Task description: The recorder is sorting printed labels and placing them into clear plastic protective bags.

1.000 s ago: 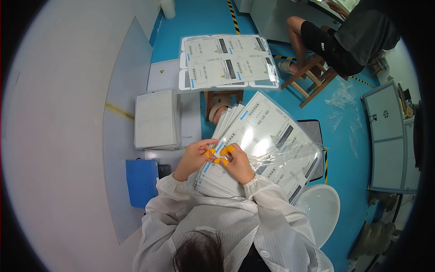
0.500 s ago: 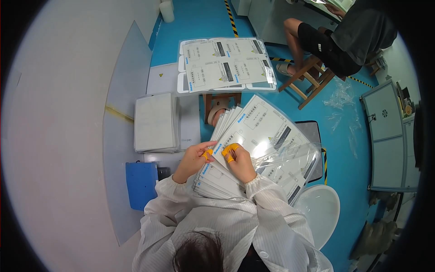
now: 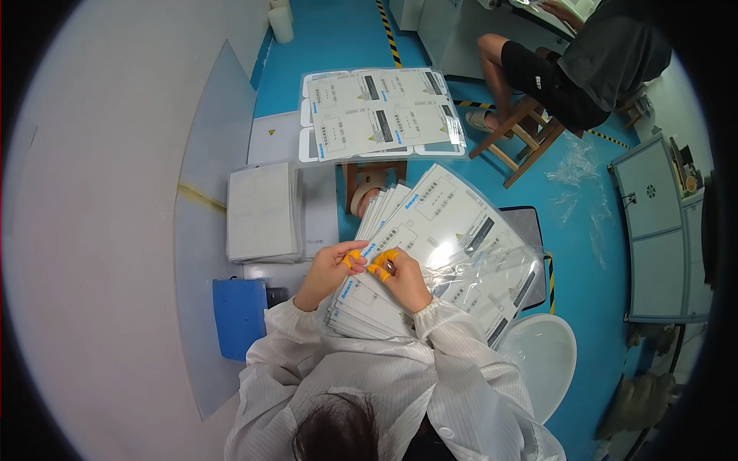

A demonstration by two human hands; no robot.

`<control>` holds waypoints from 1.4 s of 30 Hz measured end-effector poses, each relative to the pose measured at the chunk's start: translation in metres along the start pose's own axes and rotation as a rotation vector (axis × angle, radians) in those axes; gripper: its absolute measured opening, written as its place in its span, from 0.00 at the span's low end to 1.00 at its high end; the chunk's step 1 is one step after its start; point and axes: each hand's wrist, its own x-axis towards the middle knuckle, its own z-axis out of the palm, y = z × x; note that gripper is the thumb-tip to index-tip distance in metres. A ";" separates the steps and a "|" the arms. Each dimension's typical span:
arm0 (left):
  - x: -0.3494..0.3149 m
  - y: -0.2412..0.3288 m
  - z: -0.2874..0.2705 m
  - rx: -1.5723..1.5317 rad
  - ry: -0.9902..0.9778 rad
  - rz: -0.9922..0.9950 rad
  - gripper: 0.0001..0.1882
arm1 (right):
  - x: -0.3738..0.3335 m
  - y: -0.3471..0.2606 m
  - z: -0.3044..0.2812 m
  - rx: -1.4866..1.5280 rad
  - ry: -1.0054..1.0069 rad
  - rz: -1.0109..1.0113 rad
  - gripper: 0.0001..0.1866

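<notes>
At the lower centre of the frame, a head of dark hair and a white lab coat are seen from above. Just above the sleeves, a fanned stack of white printed sheets in clear plastic sleeves (image 3: 430,253) is held at centre frame. Its left edge is pinched by the left hand (image 3: 329,270) and the right hand (image 3: 401,278), the fingertips capped in orange finger cots and drawn together on the topmost sheet. A white round stool (image 3: 547,357) is noted at lower right, a blue box (image 3: 240,316) at lower left. Left of centre lies a flat stack of white sheets (image 3: 261,213). Farther up, a second spread of sleeved printed sheets (image 3: 380,114) rests on the blue floor (image 3: 338,34). At upper right, another person in dark clothes (image 3: 592,61) sits on a wooden stool (image 3: 530,134).
</notes>
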 end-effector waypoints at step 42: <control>0.011 0.000 -0.002 0.399 0.086 0.063 0.15 | -0.009 0.000 -0.011 0.192 -0.021 0.041 0.06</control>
